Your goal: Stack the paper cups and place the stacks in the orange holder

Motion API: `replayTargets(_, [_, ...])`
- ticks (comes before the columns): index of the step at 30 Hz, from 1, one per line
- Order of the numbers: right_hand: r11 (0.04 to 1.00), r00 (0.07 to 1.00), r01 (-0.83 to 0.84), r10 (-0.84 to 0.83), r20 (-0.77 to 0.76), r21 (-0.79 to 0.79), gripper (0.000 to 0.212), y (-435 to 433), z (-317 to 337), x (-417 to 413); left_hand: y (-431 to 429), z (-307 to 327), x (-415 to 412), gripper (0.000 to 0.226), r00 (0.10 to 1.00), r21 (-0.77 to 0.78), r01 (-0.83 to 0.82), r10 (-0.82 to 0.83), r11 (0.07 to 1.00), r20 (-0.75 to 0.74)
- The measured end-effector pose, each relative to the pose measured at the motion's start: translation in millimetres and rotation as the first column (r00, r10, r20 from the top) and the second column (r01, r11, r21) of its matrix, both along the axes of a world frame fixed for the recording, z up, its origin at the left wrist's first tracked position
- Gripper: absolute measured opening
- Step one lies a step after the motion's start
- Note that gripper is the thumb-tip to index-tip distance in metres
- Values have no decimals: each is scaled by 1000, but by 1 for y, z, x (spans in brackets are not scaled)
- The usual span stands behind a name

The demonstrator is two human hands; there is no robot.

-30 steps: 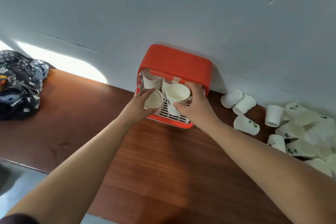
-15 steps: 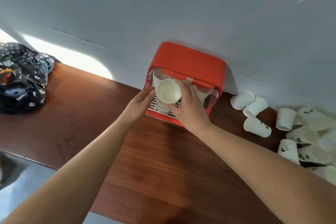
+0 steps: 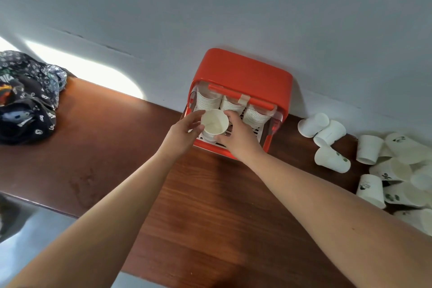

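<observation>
The orange holder [image 3: 243, 70] stands against the wall at the back of the wooden table. Three stacks of white paper cups [image 3: 208, 100] stand inside it at the back. At the holder's front left, both hands grip a cup stack [image 3: 215, 121] whose open mouth faces me. My right hand [image 3: 238, 137] curls round its right side. My left hand [image 3: 184, 132] holds its left side with thumb and fingers. The stack's lower part is hidden behind the hands.
Several loose paper cups [image 3: 332, 159] lie scattered on the table [image 3: 117, 147] to the right of the holder, some printed. A dark patterned cloth bundle [image 3: 25, 98] sits at the far left. The table's front edge runs across the lower left.
The two separate cups in my hands have merged into one stack at the holder's front left. The left hand, open half a second ago, now grips that stack too.
</observation>
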State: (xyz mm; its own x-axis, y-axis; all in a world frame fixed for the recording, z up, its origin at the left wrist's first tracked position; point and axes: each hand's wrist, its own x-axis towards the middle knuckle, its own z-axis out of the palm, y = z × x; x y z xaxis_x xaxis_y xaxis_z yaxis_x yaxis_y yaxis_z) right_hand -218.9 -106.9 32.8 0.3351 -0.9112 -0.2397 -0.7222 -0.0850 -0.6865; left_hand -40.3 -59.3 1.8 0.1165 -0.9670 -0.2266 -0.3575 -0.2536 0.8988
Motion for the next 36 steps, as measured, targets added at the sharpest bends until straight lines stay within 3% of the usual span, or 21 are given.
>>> replayTargets(4, [1000, 1000, -18, 18, -7, 0, 69, 3, -1, 0, 4, 6, -9, 41, 999, 5, -38, 38, 999, 19])
replayTargets(8, [998, 995, -61, 61, -81, 10, 63, 10, 3, -21, 13, 14, -20, 26, 953, 98, -300, 295, 949, 60])
replayTargets(10, [997, 987, -74, 77, -140, 27, 56, 19, 3, -46, 24, 19, -29, 16, 947, 126, -318, 309, 940, 87])
replayTargets(12, [995, 977, -85, 92, -194, 44, 51, 28, 1, -80, 36, 19, -44, 11, 980, 184, -192, 180, 964, 83])
replayTargets(14, [996, 962, -81, 89, -258, 41, 45, 33, -5, -123, 47, 19, -66, 13, 998, 286, 25, -7, 958, -63])
replayTargets(16, [998, 947, -46, 54, -316, 32, 43, 30, -12, -171, 48, 19, -95, 19, 957, 384, 245, -160, 890, -241])
replayTargets(18, [1000, 932, 11, -4, -363, 18, 44, 22, -17, -220, 39, 16, -131, 23, 917, 403, 377, -277, 834, -286])
replayTargets(21, [991, 895, 123, -131, -427, -47, 50, 4, -23, -287, 14, 11, -194, 21, 902, 353, 417, -334, 837, -274])
replayTargets(24, [986, 872, 155, -164, -462, -57, 57, -16, -33, -336, -19, 1, -256, 16, 940, 320, 342, -327, 884, -99])
replayTargets(26, [990, 881, 142, -134, -454, -18, 64, -29, -42, -354, -43, -11, -291, 32, 972, 345, 226, -234, 911, -20])
replayTargets(30, [994, 912, 76, -35, -409, 84, 73, -47, -67, -373, -79, -38, -345, 84, 994, 508, 84, -35, 857, -104])
replayTargets(34, [988, 921, 2, 58, -386, 154, 61, -51, -93, -381, -94, -64, -374, 97, 931, 587, 33, 189, 809, -312])
replayTargets(36, [981, 958, 39, 17, -285, 191, 59, -52, -96, -383, -94, -70, -376, 103, 927, 586, 60, 172, 808, -333])
